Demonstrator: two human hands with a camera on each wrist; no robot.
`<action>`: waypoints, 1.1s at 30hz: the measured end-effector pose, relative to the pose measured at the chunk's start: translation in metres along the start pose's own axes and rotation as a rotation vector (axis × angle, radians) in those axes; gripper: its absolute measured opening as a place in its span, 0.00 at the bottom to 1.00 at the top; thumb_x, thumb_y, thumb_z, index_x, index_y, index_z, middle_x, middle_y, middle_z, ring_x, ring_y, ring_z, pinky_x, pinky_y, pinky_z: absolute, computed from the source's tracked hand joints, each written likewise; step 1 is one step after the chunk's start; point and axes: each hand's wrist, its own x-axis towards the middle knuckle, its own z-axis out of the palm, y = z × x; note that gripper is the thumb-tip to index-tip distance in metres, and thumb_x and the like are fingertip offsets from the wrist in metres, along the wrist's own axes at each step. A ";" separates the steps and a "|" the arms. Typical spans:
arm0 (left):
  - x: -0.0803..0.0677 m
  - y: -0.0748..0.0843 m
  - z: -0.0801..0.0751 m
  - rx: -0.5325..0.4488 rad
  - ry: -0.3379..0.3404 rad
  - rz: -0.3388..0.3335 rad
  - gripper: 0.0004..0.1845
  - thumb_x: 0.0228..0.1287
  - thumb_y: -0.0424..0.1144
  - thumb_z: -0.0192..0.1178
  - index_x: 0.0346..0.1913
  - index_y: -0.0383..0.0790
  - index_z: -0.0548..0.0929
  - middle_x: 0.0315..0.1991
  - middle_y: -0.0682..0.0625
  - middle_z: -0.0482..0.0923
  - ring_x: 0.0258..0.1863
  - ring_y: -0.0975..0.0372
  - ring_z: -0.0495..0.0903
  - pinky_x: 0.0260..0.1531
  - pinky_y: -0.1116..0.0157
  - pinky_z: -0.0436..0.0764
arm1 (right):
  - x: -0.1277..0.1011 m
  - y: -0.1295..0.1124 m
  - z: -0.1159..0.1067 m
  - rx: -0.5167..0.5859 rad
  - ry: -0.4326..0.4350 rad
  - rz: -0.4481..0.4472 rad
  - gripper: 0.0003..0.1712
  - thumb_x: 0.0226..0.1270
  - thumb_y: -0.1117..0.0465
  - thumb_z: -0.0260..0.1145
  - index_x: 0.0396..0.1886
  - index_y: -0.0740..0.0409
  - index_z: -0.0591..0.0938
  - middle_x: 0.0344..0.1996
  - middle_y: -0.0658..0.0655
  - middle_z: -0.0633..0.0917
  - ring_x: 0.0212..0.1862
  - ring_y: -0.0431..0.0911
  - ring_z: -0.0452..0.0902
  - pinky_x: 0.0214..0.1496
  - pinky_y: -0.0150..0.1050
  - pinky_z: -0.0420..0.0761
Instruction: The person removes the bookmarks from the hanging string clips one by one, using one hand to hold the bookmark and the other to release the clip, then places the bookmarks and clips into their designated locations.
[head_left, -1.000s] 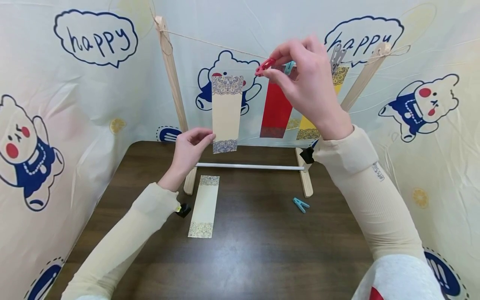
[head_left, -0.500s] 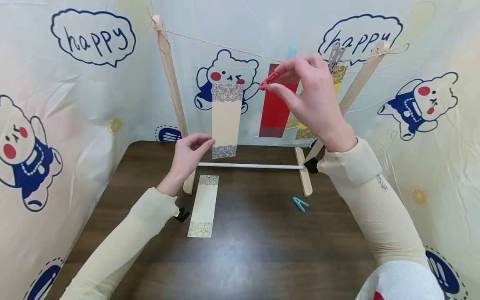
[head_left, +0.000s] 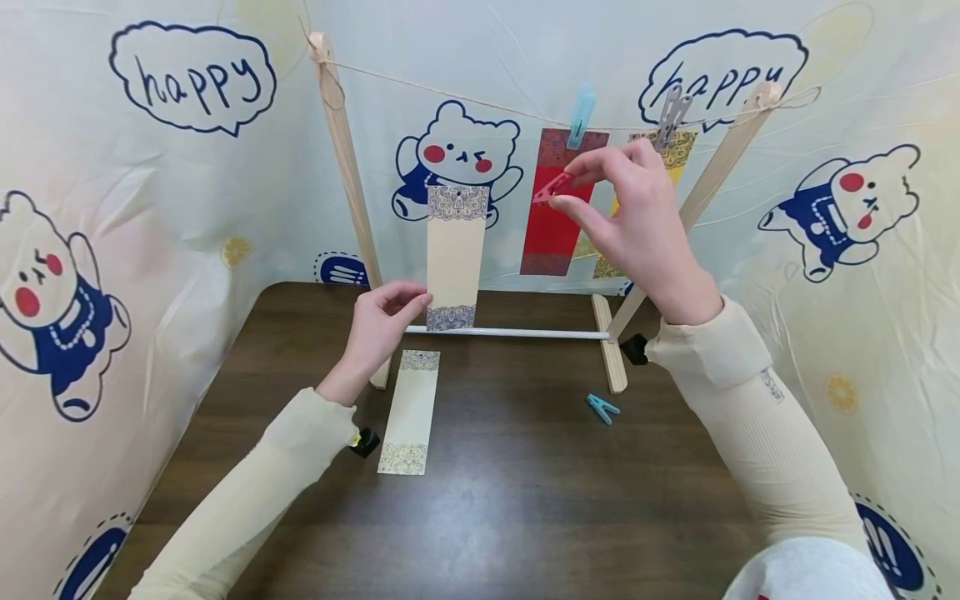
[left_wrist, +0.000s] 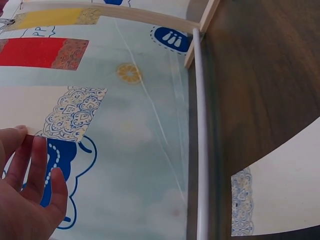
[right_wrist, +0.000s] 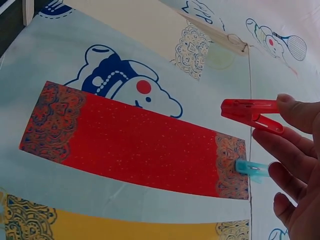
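My left hand (head_left: 386, 329) pinches a cream paper strip (head_left: 456, 258) with blue patterned ends by its left edge, low down, holding it upright below the string. Between thumb and fingers of my right hand (head_left: 637, 221) is a red clothespin (right_wrist: 252, 112), held in front of a red paper strip (head_left: 551, 233). That red strip hangs from the string (head_left: 442, 90) by a blue clothespin (head_left: 581, 117). To its right a yellow strip (right_wrist: 140, 227) hangs from grey clothespins (head_left: 672, 117), partly hidden by my right hand in the head view.
A wooden frame with a left post (head_left: 341, 150), a right post (head_left: 731, 154) and a white crossbar (head_left: 525, 333) stands at the table's back. On the table (head_left: 510, 500) lie another cream strip (head_left: 411, 412) and a blue clothespin (head_left: 602, 408).
Both hands have come down a little, the left with the cream strip and the right with the red clothespin. The right hand has also shifted right, uncovering the blue clothespin on the string.
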 end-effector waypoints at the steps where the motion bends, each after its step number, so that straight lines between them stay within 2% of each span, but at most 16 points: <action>1: -0.001 -0.001 0.000 0.002 -0.002 -0.003 0.12 0.72 0.38 0.67 0.49 0.33 0.89 0.42 0.39 0.87 0.37 0.63 0.82 0.40 0.73 0.78 | -0.002 0.001 0.000 0.000 -0.004 0.006 0.23 0.68 0.57 0.75 0.57 0.63 0.83 0.52 0.62 0.85 0.56 0.50 0.70 0.56 0.48 0.72; 6: -0.005 -0.004 0.001 0.020 -0.009 -0.016 0.12 0.73 0.40 0.67 0.50 0.34 0.89 0.43 0.39 0.88 0.39 0.55 0.83 0.41 0.73 0.78 | -0.008 0.006 0.001 0.008 -0.015 0.020 0.23 0.67 0.58 0.75 0.57 0.64 0.82 0.52 0.62 0.86 0.57 0.50 0.70 0.57 0.48 0.72; 16: -0.014 -0.010 0.002 0.020 -0.007 -0.014 0.11 0.72 0.38 0.68 0.49 0.34 0.89 0.41 0.40 0.87 0.36 0.65 0.81 0.39 0.73 0.78 | -0.022 0.016 0.005 0.012 -0.027 0.025 0.23 0.66 0.59 0.76 0.56 0.65 0.83 0.51 0.62 0.86 0.56 0.51 0.70 0.53 0.47 0.72; 24: -0.022 -0.014 0.004 0.027 -0.024 -0.054 0.12 0.72 0.39 0.68 0.50 0.34 0.89 0.43 0.40 0.88 0.38 0.62 0.82 0.41 0.72 0.79 | -0.033 0.024 0.009 0.023 -0.033 0.029 0.22 0.65 0.61 0.77 0.55 0.65 0.83 0.50 0.62 0.85 0.52 0.51 0.69 0.48 0.45 0.69; 33: -0.027 -0.020 0.006 0.034 -0.013 -0.065 0.10 0.71 0.37 0.68 0.49 0.34 0.89 0.40 0.41 0.88 0.36 0.62 0.82 0.38 0.73 0.79 | -0.043 0.033 0.016 0.040 -0.042 0.056 0.23 0.64 0.61 0.78 0.55 0.65 0.83 0.50 0.62 0.86 0.51 0.50 0.69 0.46 0.43 0.71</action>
